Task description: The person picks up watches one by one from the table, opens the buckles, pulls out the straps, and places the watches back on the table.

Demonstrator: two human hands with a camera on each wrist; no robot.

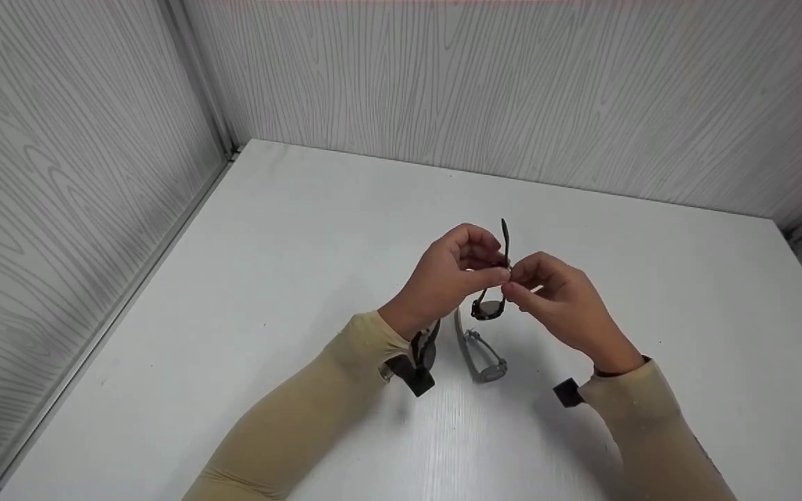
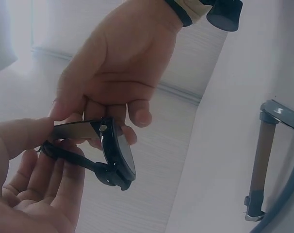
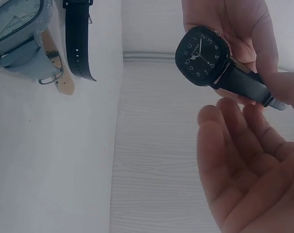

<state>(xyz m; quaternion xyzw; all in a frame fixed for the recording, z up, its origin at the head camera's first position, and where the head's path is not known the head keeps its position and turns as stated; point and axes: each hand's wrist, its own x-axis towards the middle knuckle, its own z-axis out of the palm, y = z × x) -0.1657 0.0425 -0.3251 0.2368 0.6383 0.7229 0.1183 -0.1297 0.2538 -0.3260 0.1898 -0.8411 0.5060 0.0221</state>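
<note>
A black wristwatch (image 1: 488,309) is held up above the table between both hands, its case hanging low and one strap end sticking up past the fingers. My left hand (image 1: 446,275) pinches the strap between thumb and fingers. From the other side, the thumb and fingers of my right hand (image 1: 561,299) pinch the strap close to the left thumb tip. In the right wrist view the dark dial (image 3: 203,56) with white numerals shows. The fingers hide the spot where the strap parts meet.
A grey-blue watch (image 1: 491,372) lies on the white table (image 1: 303,229) below the hands. Another black watch (image 3: 78,43) lies beside it, partly behind the left wrist in the head view. Wood-grain panels (image 1: 401,76) stand at the back and sides.
</note>
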